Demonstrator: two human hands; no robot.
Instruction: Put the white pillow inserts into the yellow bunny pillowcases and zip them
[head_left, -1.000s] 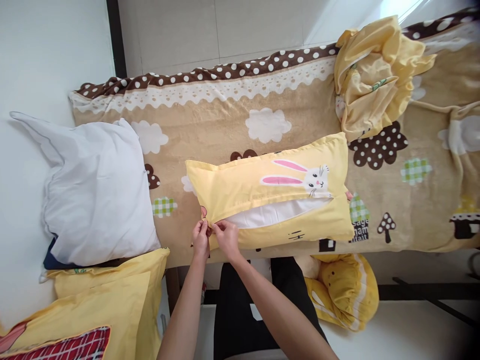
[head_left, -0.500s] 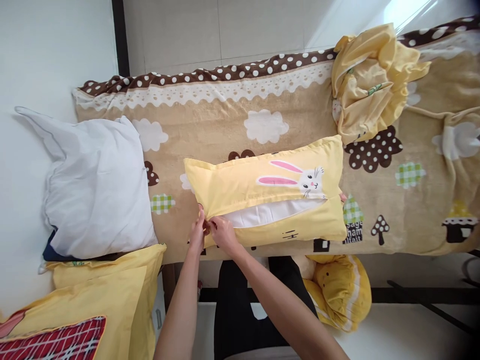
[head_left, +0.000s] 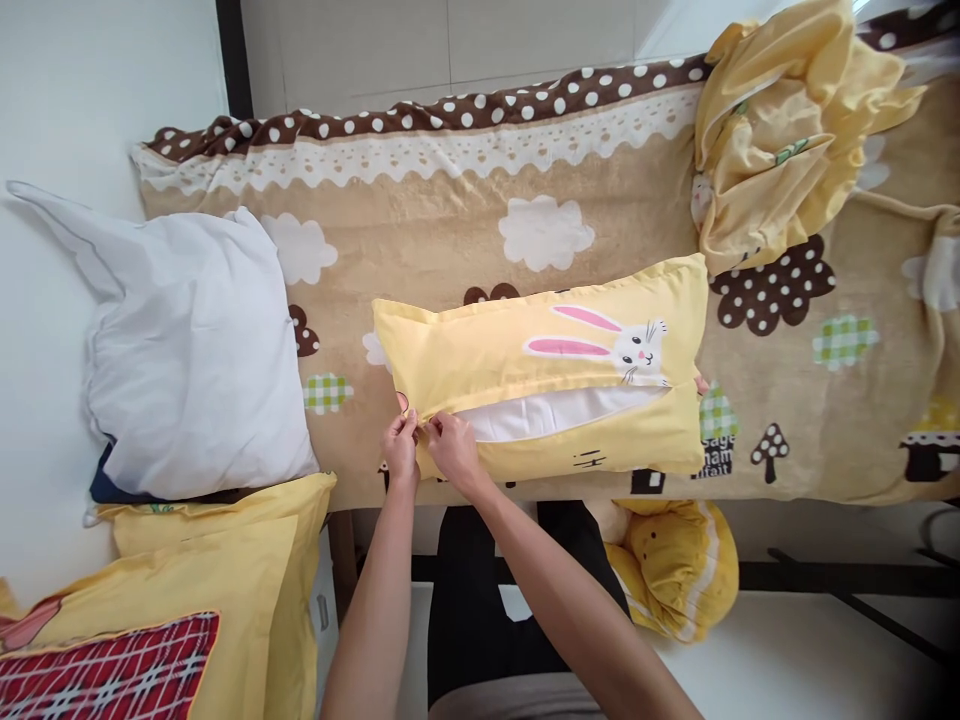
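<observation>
A yellow pillowcase point(head_left: 480, 355) with a rabbit print lies across the bed, filled by a white inner pillow point(head_left: 555, 412). The white shows through a long gap in the case, from my right hand nearly to the right end. My left hand point(head_left: 401, 445) pinches the fabric at the left end of that opening. Close beside it, my right hand point(head_left: 450, 445) is closed on the opening's edge, fingers curled inward. What exactly lies between the fingertips, fabric or a small fastener, is hidden.
Beneath everything is a brown patterned blanket point(head_left: 420, 230). A crumpled yellow cloth point(head_left: 795, 150) rests at the upper right, a white pillow point(head_left: 195, 350) at the left. Yellow pillows with red plaid point(head_left: 135, 670) sit lower left. A round yellow plush point(head_left: 675, 570) is below the bed edge.
The view has shifted slightly, moving the bed's far side higher in the picture. Both hands keep hold at the opening's left end; the gap looks about the same length.
</observation>
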